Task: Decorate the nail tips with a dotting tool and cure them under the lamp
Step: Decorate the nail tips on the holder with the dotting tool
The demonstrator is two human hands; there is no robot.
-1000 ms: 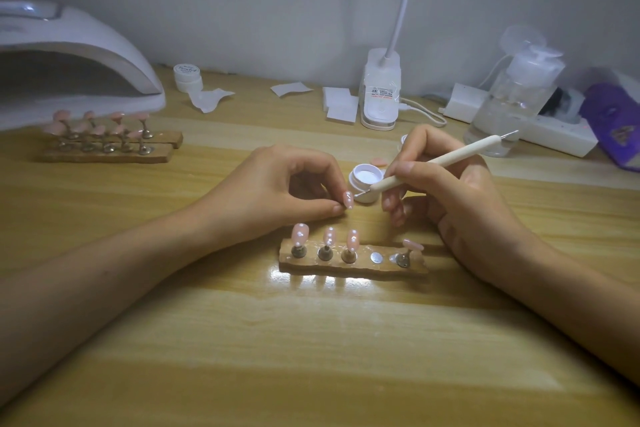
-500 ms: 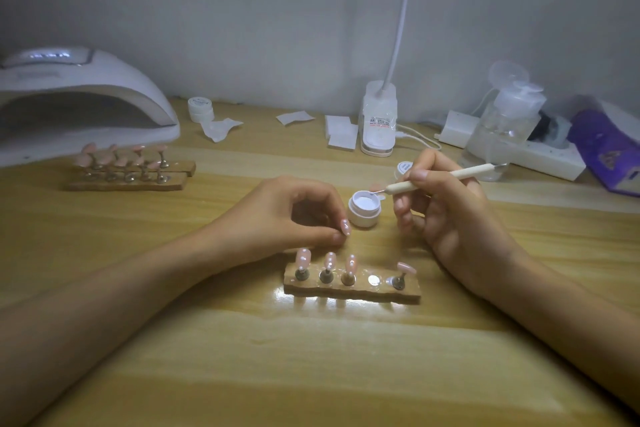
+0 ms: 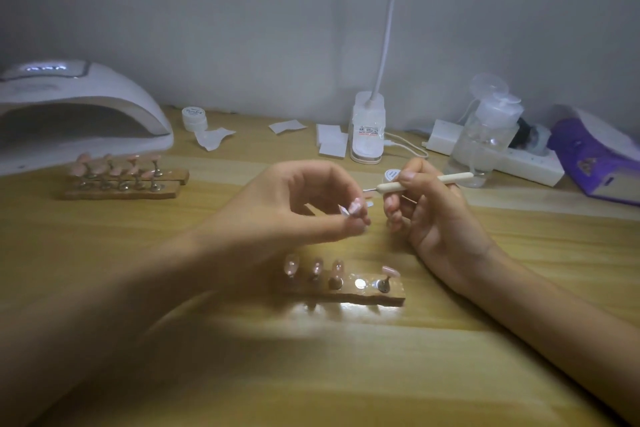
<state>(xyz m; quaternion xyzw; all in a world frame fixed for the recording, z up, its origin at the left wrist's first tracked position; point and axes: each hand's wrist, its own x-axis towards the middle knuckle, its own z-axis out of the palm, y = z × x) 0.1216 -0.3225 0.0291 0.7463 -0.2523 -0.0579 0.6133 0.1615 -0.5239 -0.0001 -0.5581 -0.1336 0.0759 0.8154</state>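
Since half a second ago the left hand point(image 3: 294, 208) has risen off the pale wooden bench point(image 3: 311, 374). The right hand point(image 3: 429, 215) has drawn the cream-handled dotting tool with a thin metal point point(image 3: 426, 183) back from the small open white jar, which the left fingers now hide.

Nearest lies the long brown wooden holder strip point(image 3: 346, 293). On it stand four glossy pink nail tips on little metal pegs point(image 3: 317, 267), three toward its left end and one at its right end. A bare silver disc point(image 3: 360, 283) sits between the third and the fourth.

Above and just behind the strip's left half, the left hand pinches a single small pink nail tip point(image 3: 355, 209) between thumb and forefinger, the other fingers curled above it. That tip is blurred. Above the strip's right end, the right hand pinches the dotting tool between thumb and forefinger, its remaining fingers loosely curled. The tool lies nearly level, and its metal point aims left toward the pinched tip, near it but apart. Just behind the right thumb sits a round white labelled lid point(image 3: 393, 174).

Well to the left of the strip and farther back, two more brown wooden holders point(image 3: 124, 185) carry pink tips. Behind them stands the white domed curing lamp point(image 3: 83, 107), beside a small closed white pot point(image 3: 194, 118).

Straight behind the strip lie flat white wipes point(image 3: 332, 142) beside a white desk-lamp base with a gooseneck point(image 3: 367, 128). Behind and to the right of the strip are a clear pump bottle point(image 3: 485, 142), a white power strip point(image 3: 519, 159) and a purple box point(image 3: 595, 163).
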